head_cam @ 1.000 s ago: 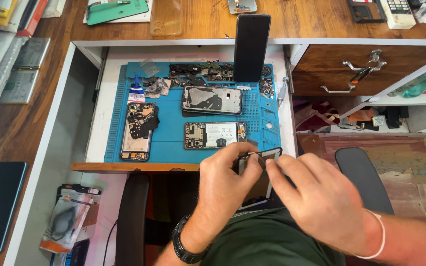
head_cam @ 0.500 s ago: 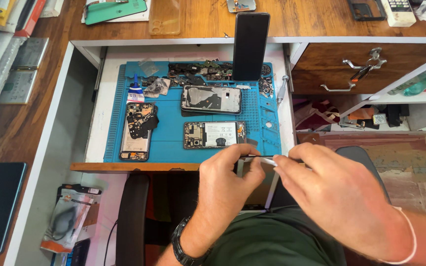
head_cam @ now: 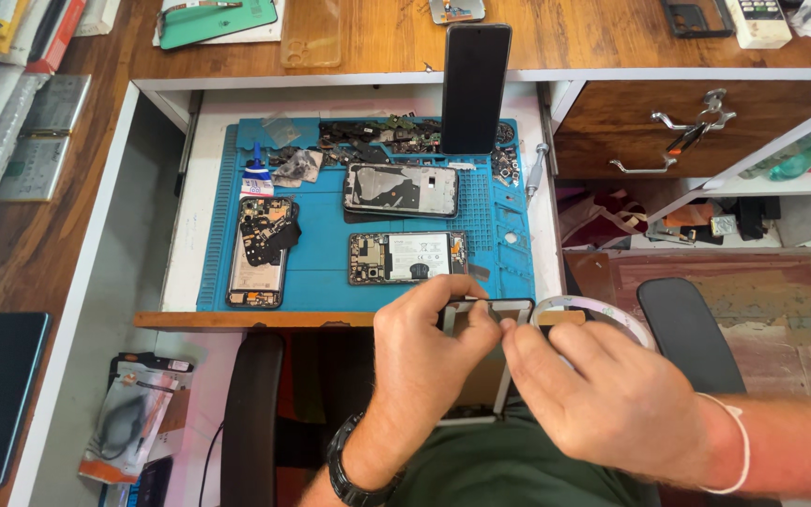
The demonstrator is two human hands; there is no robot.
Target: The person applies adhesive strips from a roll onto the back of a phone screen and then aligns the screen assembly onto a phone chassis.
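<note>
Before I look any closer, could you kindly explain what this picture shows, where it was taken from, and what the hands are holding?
There is no machine here: a person works with two bare hands, and the one picture comes from a camera worn on their head, looking down over a pulled-out desk drawer.

The left hand, with a dark watch on its wrist, and the right hand, with a white band, together hold a thin phone frame just in front of the drawer. A roll of tape shows behind the right hand; whether that hand holds it I cannot tell.

In the drawer lies a blue work mat. On it are three opened phones with their insides showing, loose small parts along the back, and a dark phone standing upright against the desk edge.
</note>
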